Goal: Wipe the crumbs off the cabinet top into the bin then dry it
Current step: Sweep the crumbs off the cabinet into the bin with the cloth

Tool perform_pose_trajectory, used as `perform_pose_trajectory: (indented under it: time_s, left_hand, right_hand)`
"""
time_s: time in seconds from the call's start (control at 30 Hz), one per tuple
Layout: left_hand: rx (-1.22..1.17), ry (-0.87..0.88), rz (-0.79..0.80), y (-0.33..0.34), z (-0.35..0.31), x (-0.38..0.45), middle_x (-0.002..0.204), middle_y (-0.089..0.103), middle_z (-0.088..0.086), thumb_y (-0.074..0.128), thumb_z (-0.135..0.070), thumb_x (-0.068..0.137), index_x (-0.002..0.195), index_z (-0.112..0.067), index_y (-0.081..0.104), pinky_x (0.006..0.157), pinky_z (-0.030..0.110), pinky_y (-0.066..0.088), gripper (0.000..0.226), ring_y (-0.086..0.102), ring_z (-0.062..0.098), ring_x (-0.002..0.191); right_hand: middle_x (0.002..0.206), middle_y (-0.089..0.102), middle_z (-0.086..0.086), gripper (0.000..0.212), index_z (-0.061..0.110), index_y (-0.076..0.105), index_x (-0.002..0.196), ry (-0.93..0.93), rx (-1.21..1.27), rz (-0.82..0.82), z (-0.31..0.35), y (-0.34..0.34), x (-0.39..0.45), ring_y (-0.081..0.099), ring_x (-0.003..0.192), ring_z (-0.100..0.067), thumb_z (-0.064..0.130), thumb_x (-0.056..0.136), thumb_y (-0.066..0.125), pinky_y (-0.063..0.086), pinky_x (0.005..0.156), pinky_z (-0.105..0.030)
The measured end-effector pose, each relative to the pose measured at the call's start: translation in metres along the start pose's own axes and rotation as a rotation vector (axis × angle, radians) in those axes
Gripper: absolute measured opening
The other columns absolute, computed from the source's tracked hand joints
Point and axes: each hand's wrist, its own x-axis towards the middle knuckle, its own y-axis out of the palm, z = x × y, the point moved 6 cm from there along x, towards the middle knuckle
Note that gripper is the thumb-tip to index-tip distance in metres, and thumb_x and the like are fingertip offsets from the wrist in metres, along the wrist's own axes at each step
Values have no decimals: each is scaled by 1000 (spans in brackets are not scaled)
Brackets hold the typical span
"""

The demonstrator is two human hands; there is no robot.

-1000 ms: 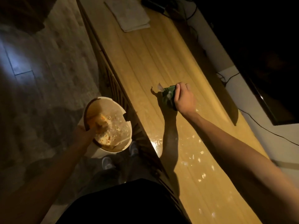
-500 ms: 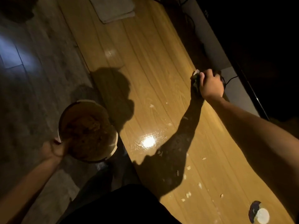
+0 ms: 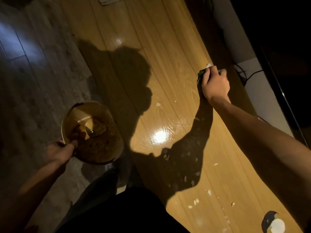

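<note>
The long wooden cabinet top (image 3: 168, 68) runs from near right to far left, with pale crumbs (image 3: 195, 201) scattered over its near half. My right hand (image 3: 215, 84) is closed on a dark green cloth (image 3: 200, 76) pressed on the top near its back edge. My left hand (image 3: 58, 151) grips the rim of a round bin (image 3: 94, 132), held beside the cabinet's front edge above the floor. Inside the bin lie crumbs and scraps.
A folded light cloth (image 3: 109, 0) lies at the far end of the top. A small round white object (image 3: 276, 226) sits at the near right. Black cables (image 3: 247, 76) and a dark TV (image 3: 286, 64) run behind the cabinet. Wood-pattern floor lies to the left.
My right hand has slid the cloth from the middle of the top toward the back edge. The bin has moved slightly, still held beside the cabinet, and my view has shifted over the top.
</note>
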Motion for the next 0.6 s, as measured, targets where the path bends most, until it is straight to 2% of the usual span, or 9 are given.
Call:
perform_pose_trajectory:
  time_s: [0.17,0.23,0.3,0.33,0.4,0.43,0.47,0.53,0.6]
  left_hand:
    - [-63,-2,49,0,0,0,82,61,13,70,-22,90,85,-7,62,65,33,45,18,57,29,79]
    - [-117,23,55,1,1,1,86,61,19,71,-18,90,90,1,61,59,29,47,22,58,30,84]
    - [-140,69,50,1,0,3,77,57,19,71,-15,90,83,3,59,49,23,49,23,56,33,79]
    - [-146,85,56,0,0,3,78,58,18,71,-15,90,84,4,61,54,23,52,23,57,33,80]
    - [-173,98,78,-3,2,6,90,63,22,72,-19,89,99,9,64,77,41,56,31,60,33,87]
    - [-159,121,71,-7,4,7,88,63,24,75,-21,87,97,9,64,78,50,55,33,61,33,84]
    - [-136,158,59,-12,4,8,80,61,24,77,-23,84,88,6,63,72,51,53,32,61,32,78]
    - [-148,195,60,-18,7,6,69,56,16,78,-25,81,78,1,57,56,37,46,33,56,27,65]
    - [-154,218,67,-22,13,5,67,58,11,77,-30,80,76,-4,57,52,29,40,33,56,21,61]
  right_hand:
    - [103,58,-15,45,16,53,120,-32,-83,35,24,4,-15,56,83,-27,48,108,24,42,71,-35]
    - [100,59,-15,44,15,53,118,-63,-129,30,39,7,-26,53,77,-25,46,109,23,39,68,-35]
    - [99,59,-14,42,15,52,117,-73,-124,41,56,12,-41,55,73,-25,46,110,24,41,65,-34]
    - [99,59,-14,42,15,52,116,-80,-116,48,66,16,-50,56,73,-26,45,110,24,42,64,-34]
    - [101,60,-15,42,14,53,116,-96,-107,58,87,21,-70,59,75,-28,44,110,25,46,64,-35]
    - [102,61,-15,41,14,54,116,-105,-109,59,99,24,-81,61,76,-29,43,110,25,49,65,-36]
    - [103,61,-16,41,14,55,117,-115,-115,55,111,27,-93,62,78,-30,43,110,26,50,65,-36]
    - [104,62,-17,41,13,58,117,-138,-130,35,138,34,-119,63,79,-33,41,110,29,47,63,-34]
    - [104,62,-16,40,14,60,116,-158,-131,25,168,42,-148,64,80,-34,40,110,30,46,60,-33]
